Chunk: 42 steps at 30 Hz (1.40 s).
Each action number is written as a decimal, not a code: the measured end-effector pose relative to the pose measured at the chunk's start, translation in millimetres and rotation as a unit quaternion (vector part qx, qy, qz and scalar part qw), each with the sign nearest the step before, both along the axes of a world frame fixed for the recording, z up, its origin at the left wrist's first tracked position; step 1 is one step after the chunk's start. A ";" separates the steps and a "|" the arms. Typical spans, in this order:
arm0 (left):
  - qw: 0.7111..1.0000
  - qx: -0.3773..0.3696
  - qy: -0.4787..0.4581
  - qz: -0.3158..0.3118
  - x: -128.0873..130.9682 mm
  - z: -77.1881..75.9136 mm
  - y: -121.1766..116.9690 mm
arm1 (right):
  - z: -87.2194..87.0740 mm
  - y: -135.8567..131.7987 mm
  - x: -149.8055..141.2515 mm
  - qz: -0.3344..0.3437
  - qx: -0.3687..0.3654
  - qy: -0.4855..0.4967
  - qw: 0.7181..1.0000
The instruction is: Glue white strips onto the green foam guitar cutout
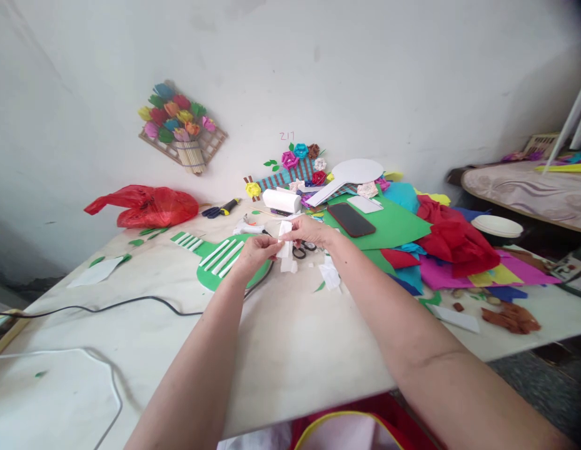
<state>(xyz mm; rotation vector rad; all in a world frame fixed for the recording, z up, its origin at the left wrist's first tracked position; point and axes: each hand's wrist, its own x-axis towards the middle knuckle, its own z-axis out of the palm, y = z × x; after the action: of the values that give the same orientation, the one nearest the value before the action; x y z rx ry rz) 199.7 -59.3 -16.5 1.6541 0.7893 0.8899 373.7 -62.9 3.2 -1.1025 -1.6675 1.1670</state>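
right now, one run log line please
left hand: pinching white strip | right hand: pinching same strip | nearby: green cutout, white bars, phone

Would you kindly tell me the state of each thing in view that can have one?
Left hand: fingers closed on white paper
Right hand: fingers pinching the same paper
White paper: held between both hands
Red plastic bag: crumpled
Phone: lying flat, screen dark
Scissors: lying down, blades hidden
Glue gun: lying down, power unclear
Flower bouquet: mounted on the wall
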 end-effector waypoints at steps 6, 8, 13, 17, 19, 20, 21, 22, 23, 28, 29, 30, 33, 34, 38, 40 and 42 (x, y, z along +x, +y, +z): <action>0.997 -0.012 -0.046 0.062 0.3 -5.1 6.3 | 2.8 -2.6 -4.7 -0.027 0.015 0.023 0.999; 0.994 -0.013 -0.072 0.079 -1.0 -6.7 8.0 | 3.8 -3.7 -4.1 -0.013 0.010 0.032 0.999; 0.990 -0.019 -0.110 0.085 -4.3 -9.4 9.6 | 5.2 -6.7 -5.3 0.026 -0.029 0.025 0.999; 0.986 -0.066 -0.144 0.059 -4.7 -11.3 10.4 | 4.9 -7.0 -7.3 -0.002 -0.027 0.029 0.999; 0.982 -0.086 -0.160 0.051 -4.4 -11.5 10.4 | 4.4 -6.5 -7.1 -0.011 -0.026 0.037 0.999; 0.981 -0.091 -0.167 0.049 -4.3 -11.4 10.2 | 4.1 -6.1 -6.9 -0.006 -0.025 0.041 0.999; 0.980 -0.094 -0.172 0.047 -4.2 -11.2 9.9 | 3.8 -5.7 -6.8 0.000 -0.024 0.043 0.999; 0.979 -0.094 -0.174 0.047 -4.2 -11.0 9.6 | 3.5 -5.2 -6.9 0.007 -0.022 0.045 0.999; 0.979 -0.093 -0.175 0.045 -4.1 -10.8 9.2 | 3.2 -4.8 -7.3 0.013 -0.019 0.047 0.999; 0.980 -0.091 -0.173 0.040 -4.0 -10.4 7.1 | 1.9 -3.1 -10.9 -0.001 -0.012 0.045 0.999; 0.979 -0.095 -0.173 0.041 -3.8 -10.3 6.7 | 2.0 -3.3 -11.1 0.003 -0.018 0.042 0.999; 0.979 -0.100 -0.175 0.041 -3.4 -10.2 6.4 | 2.2 -3.6 -10.8 0.008 -0.026 0.041 0.999; 0.974 -0.118 -0.188 0.035 -1.2 -9.7 5.4 | 3.6 -5.0 -7.9 0.009 -0.043 0.044 0.998; 0.973 -0.126 -0.193 0.032 -0.3 -9.6 5.2 | 4.3 -5.3 -6.7 0.001 -0.043 0.048 0.998; 0.965 -0.147 -0.219 0.015 4.1 -9.4 3.9 | 6.3 -4.9 -3.5 -0.007 -0.013 0.026 1.000; 0.962 -0.153 -0.225 0.014 6.8 -9.7 2.7 | 7.0 -4.2 -3.6 0.011 0.002 -0.013 1.000; 0.962 -0.156 -0.224 0.030 9.6 -10.6 1.3 | 7.7 -4.2 -4.4 0.032 0.008 -0.043 0.999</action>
<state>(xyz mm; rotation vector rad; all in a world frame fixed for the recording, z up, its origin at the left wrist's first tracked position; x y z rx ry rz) 209.3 -57.9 -27.0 1.1017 0.6273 1.0723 369.3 -67.1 10.9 -1.1111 -1.7873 1.1581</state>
